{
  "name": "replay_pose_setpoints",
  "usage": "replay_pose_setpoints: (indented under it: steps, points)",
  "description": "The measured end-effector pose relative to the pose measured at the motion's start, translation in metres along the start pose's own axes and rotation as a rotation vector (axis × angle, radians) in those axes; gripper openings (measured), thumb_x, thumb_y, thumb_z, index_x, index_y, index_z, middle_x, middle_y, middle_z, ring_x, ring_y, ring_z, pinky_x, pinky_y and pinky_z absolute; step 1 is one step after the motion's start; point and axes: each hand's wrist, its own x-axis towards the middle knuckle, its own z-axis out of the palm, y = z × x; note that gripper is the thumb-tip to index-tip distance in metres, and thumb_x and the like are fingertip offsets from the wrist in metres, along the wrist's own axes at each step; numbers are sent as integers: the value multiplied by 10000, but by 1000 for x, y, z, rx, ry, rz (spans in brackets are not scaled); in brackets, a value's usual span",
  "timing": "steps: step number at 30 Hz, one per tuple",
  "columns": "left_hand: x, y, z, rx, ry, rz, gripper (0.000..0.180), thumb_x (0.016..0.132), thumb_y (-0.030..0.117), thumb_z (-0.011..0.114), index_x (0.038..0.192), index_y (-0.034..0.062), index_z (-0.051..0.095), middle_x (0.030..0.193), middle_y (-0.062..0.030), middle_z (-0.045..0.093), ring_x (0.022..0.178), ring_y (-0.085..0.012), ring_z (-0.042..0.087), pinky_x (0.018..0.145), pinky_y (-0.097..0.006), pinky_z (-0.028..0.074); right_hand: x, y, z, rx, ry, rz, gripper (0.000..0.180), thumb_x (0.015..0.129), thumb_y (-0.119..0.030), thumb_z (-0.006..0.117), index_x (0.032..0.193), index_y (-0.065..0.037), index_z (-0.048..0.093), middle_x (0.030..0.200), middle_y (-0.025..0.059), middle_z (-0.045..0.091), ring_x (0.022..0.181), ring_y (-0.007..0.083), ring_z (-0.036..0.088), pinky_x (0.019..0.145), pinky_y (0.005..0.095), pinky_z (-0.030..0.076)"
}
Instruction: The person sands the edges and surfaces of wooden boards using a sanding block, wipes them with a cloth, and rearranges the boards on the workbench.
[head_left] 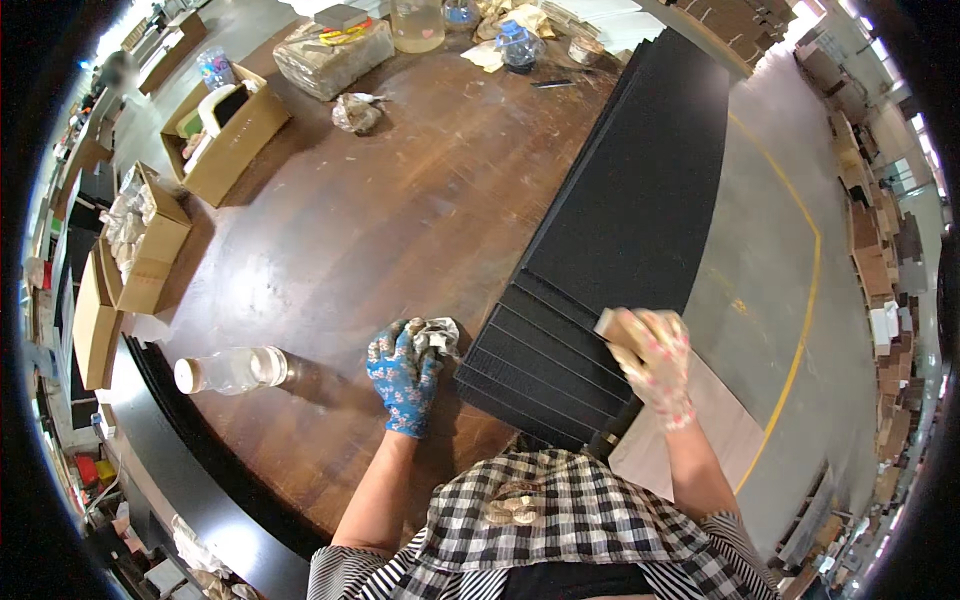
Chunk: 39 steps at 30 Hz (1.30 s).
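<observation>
My left hand [403, 385], in a blue flowered glove, rests on the brown table with its fingers closed on a crumpled grey-white rag [440, 335]. Just right of it lies a stack of long black boards [640, 180], their near ends fanned out in steps. My right hand [660, 370], in a pale glove with pink marks, is over the right edge of these near ends. It grips a small tan block [608, 324]; fingers hide most of it, so its exact kind does not show. A clear plastic bottle [235, 371] lies on its side to the left.
Open cardboard boxes [235, 150] line the table's left edge. A wrapped block-shaped bundle [335, 60], a jar of liquid [418, 25] and a blue-topped bottle [518, 47] stand at the back. A pale wood-grain board [715, 425] lies below my right hand. Black panels [215, 480] flank the left.
</observation>
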Motion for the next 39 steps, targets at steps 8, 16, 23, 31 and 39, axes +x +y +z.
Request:
replay_pose_setpoints:
  steps: [8, 16, 23, 31, 39]
  points:
    - [3, -5, 0, 24, -3, 4, 442, 719, 161, 687, 1157, 115, 652, 1187, -131, 597, 1092, -356, 525, 966, -468, 406, -125, 47, -33, -238, 26, 388, 487, 676, -165, 802, 1131, -108, 637, 1082, 85, 624, 1030, 305, 563, 882, 446, 472]
    - [5, -1, 4, -83, 10, 0, 423, 712, 175, 678, 1129, 105, 662, 1165, -130, 614, 1068, -356, 537, 951, -458, 415, -22, -27, 11, 67, 152, -57, 483, 657, -86, 810, 1110, -89, 643, 1027, 68, 629, 908, 275, 583, 819, 414, 466]
    - [5, -2, 1, -109, 31, -39, 420, 696, 190, 692, 1107, 103, 663, 1146, -109, 620, 1045, -344, 551, 923, -448, 430, 62, -58, 11, -7, 173, -225, 390, 678, -51, 792, 1044, -85, 663, 975, 81, 615, 885, 287, 576, 792, 418, 463]
    - [5, -6, -5, -268, -15, 2, 210, 727, 219, 719, 863, 60, 704, 882, -133, 648, 869, -344, 596, 773, -436, 457, 55, 9, 3, 483, 392, 604, 401, 966, -268, 614, 1189, 63, 571, 879, -8, 538, 720, 66, 457, 665, 202, 399]
    - [22, 45, -8, -726, -85, 345, 142, 756, 152, 674, 881, 88, 696, 675, -108, 625, 621, -291, 627, 558, -379, 509, 15, 23, 7, 433, 404, 591, 454, 987, -267, 568, 1308, 46, 493, 1059, 46, 552, 893, 98, 489, 789, 241, 418]
